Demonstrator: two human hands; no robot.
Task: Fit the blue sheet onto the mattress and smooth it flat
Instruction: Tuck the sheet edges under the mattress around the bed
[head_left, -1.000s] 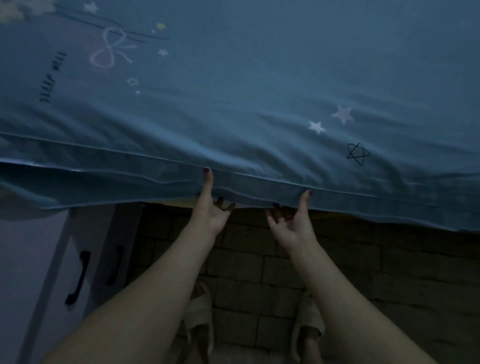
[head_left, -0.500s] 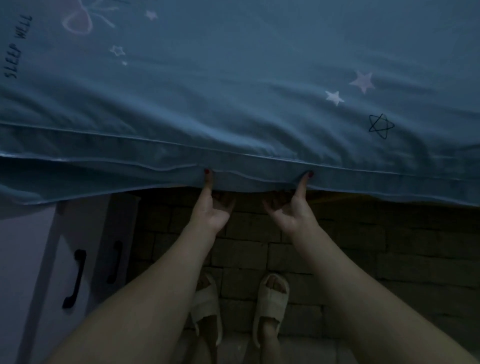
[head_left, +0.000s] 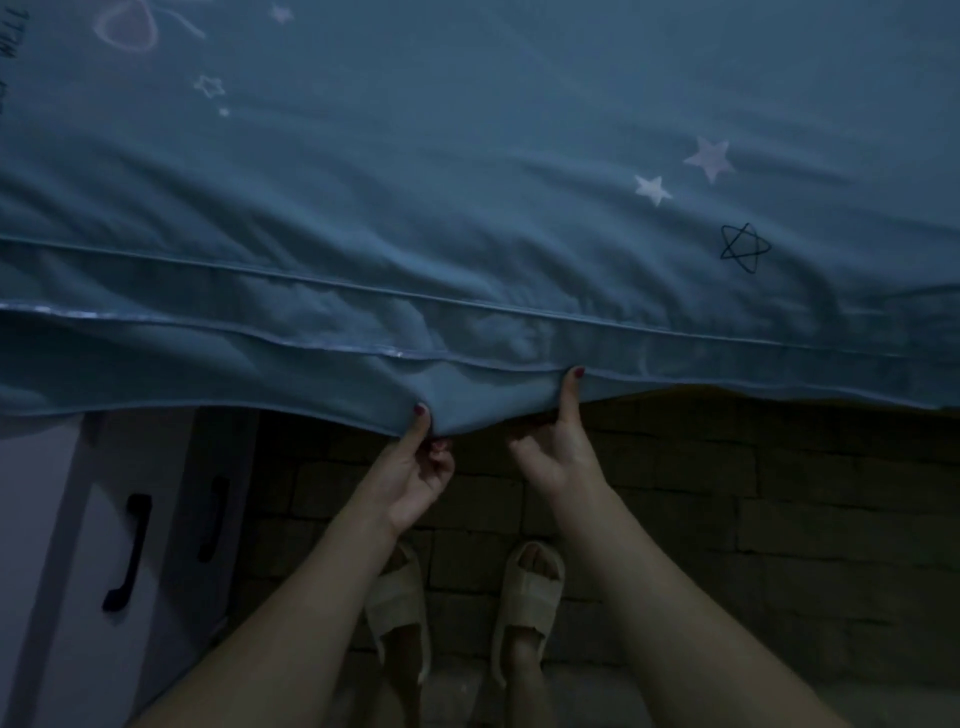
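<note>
- Left hand (head_left: 415, 480) pinches blue sheet (head_left: 467, 218) hem, thumb on top, dragging the skirt down.
- Right hand (head_left: 558, 447) thumb hooks the hem; other fingers' grip unclear, likely tensioning to flatten wrinkles.

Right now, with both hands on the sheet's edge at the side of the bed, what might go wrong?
1. The left hand pinches only a small bit of the sheet hem; a hard tug could slip it free.
2. The right hand grips further up the hem, so an uneven pull may skew the piping line.
3. Creases fan out above both hands; tucking now could trap them instead of smoothing them.
</note>
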